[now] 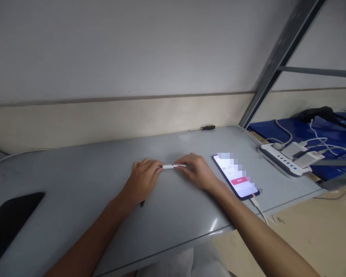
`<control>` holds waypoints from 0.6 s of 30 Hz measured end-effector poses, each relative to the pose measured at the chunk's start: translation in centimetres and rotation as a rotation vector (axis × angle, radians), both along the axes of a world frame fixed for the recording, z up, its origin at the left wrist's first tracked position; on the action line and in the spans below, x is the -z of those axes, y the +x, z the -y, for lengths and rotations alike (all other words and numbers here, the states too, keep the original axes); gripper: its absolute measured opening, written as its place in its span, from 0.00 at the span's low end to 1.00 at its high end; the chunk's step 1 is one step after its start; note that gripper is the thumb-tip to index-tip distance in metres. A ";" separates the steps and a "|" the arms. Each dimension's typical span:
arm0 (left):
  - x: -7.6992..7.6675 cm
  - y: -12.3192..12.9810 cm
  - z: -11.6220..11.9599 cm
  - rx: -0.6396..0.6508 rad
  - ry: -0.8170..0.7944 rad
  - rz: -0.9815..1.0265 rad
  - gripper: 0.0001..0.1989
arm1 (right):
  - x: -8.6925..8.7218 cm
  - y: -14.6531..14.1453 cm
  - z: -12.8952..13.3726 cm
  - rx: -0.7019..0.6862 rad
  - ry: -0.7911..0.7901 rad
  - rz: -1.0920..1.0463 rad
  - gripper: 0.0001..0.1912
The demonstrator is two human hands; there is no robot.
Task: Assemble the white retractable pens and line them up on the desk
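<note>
A slim white pen (168, 166) lies level between my two hands, just above the grey table or touching it; I cannot tell which. My left hand (145, 177) is closed on its dark left end, fingers bunched together. On the other side, my right hand (196, 169) pinches the right end with thumb and fingertips, where a thin pale piece shows past a dark band. A small black tip (142, 203) sticks out from beneath my left hand; the rest of it is hidden.
A lit phone (236, 177) on a white cable lies right of my right arm. Beyond it sits a power strip (285, 159) with plugged chargers. A screwdriver (203, 128) rests by the wall. A black flat object (14, 219) is at left. The table's front edge (173, 250) runs below my arms.
</note>
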State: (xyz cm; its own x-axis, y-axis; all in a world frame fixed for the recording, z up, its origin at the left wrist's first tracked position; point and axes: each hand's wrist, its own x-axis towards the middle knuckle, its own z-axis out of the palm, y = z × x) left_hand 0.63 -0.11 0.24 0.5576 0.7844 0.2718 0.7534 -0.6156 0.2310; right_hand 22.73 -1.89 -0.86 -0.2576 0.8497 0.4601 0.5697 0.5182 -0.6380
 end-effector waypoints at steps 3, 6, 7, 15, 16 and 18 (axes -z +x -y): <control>0.0 0.0 0.1 0.003 -0.023 0.017 0.15 | 0.3 0.0 -0.1 0.023 0.066 0.028 0.05; 0.1 -0.2 0.0 0.005 -0.008 0.037 0.15 | 0.6 0.0 -0.3 0.030 0.122 0.064 0.07; 0.2 -0.2 0.0 0.006 0.002 0.046 0.15 | 0.6 0.0 -0.4 0.038 0.137 0.083 0.08; -0.4 -0.8 -0.4 -0.066 -0.028 0.144 0.17 | 0.5 0.8 -0.7 0.283 0.091 -0.014 0.09; -0.5 -0.8 -0.4 -0.086 -0.028 0.164 0.17 | 0.5 0.8 -0.7 0.313 0.044 -0.109 0.08; -0.7 -0.8 -0.5 -0.110 -0.025 0.188 0.17 | 0.5 0.7 -0.8 0.322 -0.076 -0.305 0.08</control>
State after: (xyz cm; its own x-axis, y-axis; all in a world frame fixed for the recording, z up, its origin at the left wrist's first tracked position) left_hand -0.19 0.39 0.90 0.4096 0.8456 0.3422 0.7579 -0.5243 0.3882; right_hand 23.40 -1.07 -1.39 0.1629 0.8988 0.4070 0.4740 0.2905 -0.8312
